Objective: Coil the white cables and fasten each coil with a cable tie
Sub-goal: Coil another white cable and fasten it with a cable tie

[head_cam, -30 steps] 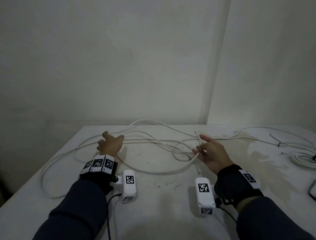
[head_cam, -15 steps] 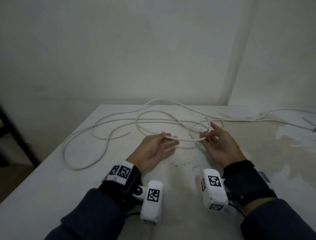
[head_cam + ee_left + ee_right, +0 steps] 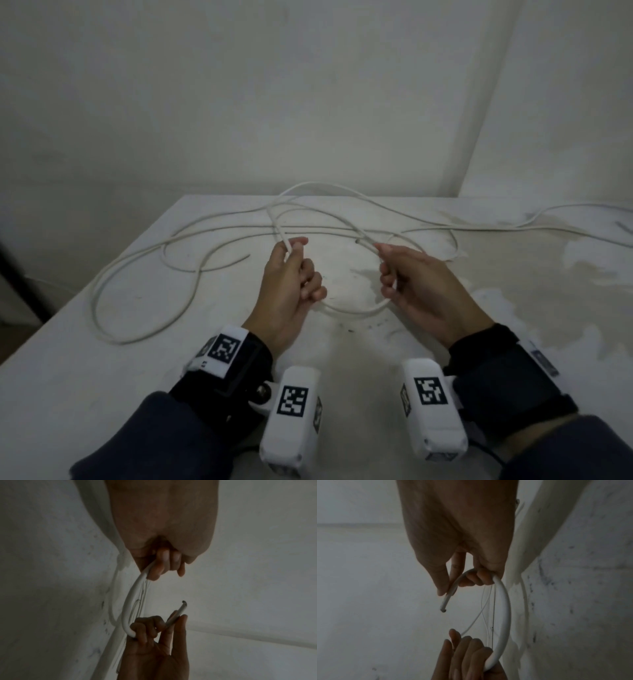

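A long white cable (image 3: pixel 212 229) sprawls in loose loops over the white table (image 3: pixel 85 359). My right hand (image 3: pixel 390 270) grips the cable near its cut end (image 3: pixel 359 241), which pokes out past the thumb (image 3: pixel 442 610). My left hand (image 3: pixel 298 267) curls its fingers round the same cable a short way along. Between the two hands the cable hangs in a curved arc (image 3: pixel 356 310) (image 3: pixel 504 609) (image 3: pixel 130 601) just above the table. No cable tie is clearly in view.
A second white cable (image 3: pixel 565 212) runs off to the right across a stained patch of the table (image 3: pixel 534 281). Walls meet in a corner behind the table. The table's left edge drops off to a dark floor (image 3: pixel 13 274).
Both hands have drawn closer to me and apart, lifting the cable. The straight piece held between them half a second ago now sags in an arc, and the left hand has closed round it.
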`<state>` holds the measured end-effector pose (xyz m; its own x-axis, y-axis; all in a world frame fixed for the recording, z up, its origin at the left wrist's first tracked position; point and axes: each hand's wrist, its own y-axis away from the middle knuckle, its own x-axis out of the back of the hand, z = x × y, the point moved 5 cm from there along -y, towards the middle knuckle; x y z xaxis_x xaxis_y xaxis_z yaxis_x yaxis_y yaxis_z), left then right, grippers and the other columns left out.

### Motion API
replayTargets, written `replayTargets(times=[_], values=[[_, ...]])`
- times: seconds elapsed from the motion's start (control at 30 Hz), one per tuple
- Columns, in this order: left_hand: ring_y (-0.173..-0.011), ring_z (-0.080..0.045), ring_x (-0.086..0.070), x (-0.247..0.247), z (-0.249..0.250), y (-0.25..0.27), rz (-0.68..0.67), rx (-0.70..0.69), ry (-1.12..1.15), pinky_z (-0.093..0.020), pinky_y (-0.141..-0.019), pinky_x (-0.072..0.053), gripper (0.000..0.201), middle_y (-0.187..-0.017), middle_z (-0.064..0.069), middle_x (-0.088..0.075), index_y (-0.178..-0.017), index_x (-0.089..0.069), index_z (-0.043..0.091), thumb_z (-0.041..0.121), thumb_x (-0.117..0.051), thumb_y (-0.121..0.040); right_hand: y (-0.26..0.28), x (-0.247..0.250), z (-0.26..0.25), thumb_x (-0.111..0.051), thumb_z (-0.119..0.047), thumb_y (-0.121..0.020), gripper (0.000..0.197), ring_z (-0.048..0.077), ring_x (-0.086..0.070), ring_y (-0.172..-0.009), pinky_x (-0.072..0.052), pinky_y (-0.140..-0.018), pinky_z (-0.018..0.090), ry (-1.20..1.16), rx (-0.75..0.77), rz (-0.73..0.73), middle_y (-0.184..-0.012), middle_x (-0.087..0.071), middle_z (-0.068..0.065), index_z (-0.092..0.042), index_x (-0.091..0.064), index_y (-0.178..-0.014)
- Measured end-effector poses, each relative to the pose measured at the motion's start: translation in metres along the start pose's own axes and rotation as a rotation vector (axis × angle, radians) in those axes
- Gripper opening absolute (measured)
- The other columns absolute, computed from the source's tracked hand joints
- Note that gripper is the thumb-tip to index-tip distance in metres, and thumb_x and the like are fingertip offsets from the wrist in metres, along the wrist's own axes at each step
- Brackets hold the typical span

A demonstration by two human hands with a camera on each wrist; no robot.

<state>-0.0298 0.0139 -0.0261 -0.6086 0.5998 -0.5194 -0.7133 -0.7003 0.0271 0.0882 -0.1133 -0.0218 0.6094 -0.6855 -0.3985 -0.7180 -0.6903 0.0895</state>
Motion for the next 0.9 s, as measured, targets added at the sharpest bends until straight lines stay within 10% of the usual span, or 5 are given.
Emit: replayTargets(times=[0.17,0.57,0.9], values=[[-0.039,-0.011,-0.026,-0.012,0.0,0.009,-0.167,0.045,-0.156,-0.022,-0.042,-0.033,0.027,-0.05,0.002,-0.029,-0.086,-0.052,0.01,0.031,-0.042,-0.1,0.01,-0.009,-0.004,-0.074,-0.013,-0.075,0.017,0.01,-0.038,-0.054,-0.031,-0.051,0.022,0.196,0.082,-0.035,-0.057,-0.046,0.0,-0.016,-0.068,-0.059],[-0.054,-0.011,-0.051,-0.021,-0.01,0.023,-0.425,0.056,-0.427,-0.022,-0.061,-0.051,0.018,-0.088,-0.018,-0.059,-0.103,-0.069,-0.001,-0.001,-0.064,-0.085,0.019,-0.01,-0.012,-0.07,0.01,-0.071,0.031,0.011,-0.047,-0.055,-0.035,-0.055,0.027,0.371,0.209,-0.042,-0.052,-0.053,-0.007,-0.016,-0.057,-0.082],[-0.047,-0.005,-0.05,-0.021,-0.004,0.015,-0.295,0.105,0.06,-0.014,-0.057,-0.049,0.021,-0.073,-0.001,-0.066,-0.106,-0.063,-0.002,-0.001,-0.053,-0.087,0.026,-0.024,-0.007,-0.073,-0.026,-0.068,0.046,0.021,-0.067,-0.09,-0.053,-0.082,0.035,0.193,0.108,-0.191,-0.097,-0.07,0.007,-0.022,-0.062,-0.113]])
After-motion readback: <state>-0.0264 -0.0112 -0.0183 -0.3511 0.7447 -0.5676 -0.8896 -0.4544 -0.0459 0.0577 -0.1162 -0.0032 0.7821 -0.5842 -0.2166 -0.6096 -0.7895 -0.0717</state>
